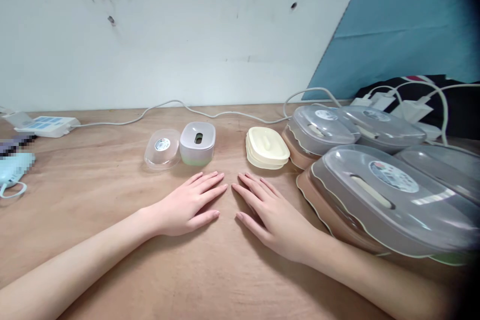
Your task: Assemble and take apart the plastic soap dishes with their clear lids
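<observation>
My left hand (189,203) lies flat on the wooden table (93,200), palm down, fingers stretched out and holding nothing. My right hand (268,212) lies flat beside it, fingers also stretched, fingertips almost meeting those of the left. Just beyond the hands sit a clear lid (162,147), a small white box with a slot on top (197,143) and a stack of cream-coloured trays (267,147). Neither hand touches them.
Stacks of brown trays under clear lids (378,195) (318,130) (378,127) crowd the right side. A power strip (47,125) with a white cable lies at the back left. White chargers (408,110) sit at the back right. A pale blue item (13,170) lies at the left edge.
</observation>
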### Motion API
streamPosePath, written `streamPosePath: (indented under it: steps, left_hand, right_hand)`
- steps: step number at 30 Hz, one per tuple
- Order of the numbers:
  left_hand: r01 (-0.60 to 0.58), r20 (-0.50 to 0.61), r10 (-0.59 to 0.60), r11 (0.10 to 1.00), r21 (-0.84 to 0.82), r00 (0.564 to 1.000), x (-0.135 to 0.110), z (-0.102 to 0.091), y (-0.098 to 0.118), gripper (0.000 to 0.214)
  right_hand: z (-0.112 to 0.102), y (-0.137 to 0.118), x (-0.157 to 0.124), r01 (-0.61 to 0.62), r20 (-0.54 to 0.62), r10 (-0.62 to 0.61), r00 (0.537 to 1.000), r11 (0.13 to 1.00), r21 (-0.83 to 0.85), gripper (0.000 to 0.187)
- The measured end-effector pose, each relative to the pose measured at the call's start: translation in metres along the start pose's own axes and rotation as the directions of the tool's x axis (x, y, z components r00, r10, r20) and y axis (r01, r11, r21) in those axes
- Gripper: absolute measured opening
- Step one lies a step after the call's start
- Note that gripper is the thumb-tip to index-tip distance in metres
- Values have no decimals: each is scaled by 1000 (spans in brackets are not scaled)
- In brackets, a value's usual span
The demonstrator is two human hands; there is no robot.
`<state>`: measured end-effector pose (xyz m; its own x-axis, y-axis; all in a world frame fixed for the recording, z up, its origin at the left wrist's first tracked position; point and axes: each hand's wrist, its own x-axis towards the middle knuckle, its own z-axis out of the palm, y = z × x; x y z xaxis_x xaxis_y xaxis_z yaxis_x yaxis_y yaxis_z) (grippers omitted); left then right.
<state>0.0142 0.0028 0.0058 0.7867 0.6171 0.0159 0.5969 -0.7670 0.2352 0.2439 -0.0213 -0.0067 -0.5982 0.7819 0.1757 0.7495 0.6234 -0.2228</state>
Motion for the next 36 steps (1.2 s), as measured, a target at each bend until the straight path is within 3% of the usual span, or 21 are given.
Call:
streamPosePath:
  steps: [12,15,18,22,26,30,36]
  left_hand:
    - [-2,-7,2,1000,2,1000,0,0,-1,53]
    - [-2,2,2,1000,13,1000,0,0,-1,53]
    - [-1,5,1,1000,14,1000,0,0,0,53]
    - [1,-4,-1,1000,4,1000,0,0,-1,53]
    - [-2,-15,2,1000,-3,1000,-1,1,-1,53]
    - [-1,-12,1,1000,1,1000,0,0,-1,53]
    - [11,-3,-11,1000,-28,1000,-1,1,0,55]
  right_hand:
    - [2,0,-1,-14,-40,15,999,1000,19,49]
    - [5,3,1,-127,-183,122,976,992,-18,51]
    - [7,8,6,-284,-320,252,913,957,-56,56]
    - [10,16,10,-376,-310,340,888,925,-62,62]
    - [11,17,8,-364,-327,317,890,926,-95,62]
    - [8,13,6,-330,-379,256,889,933,-143,52]
    - [1,8,5,-269,-331,220,918,957,-111,14]
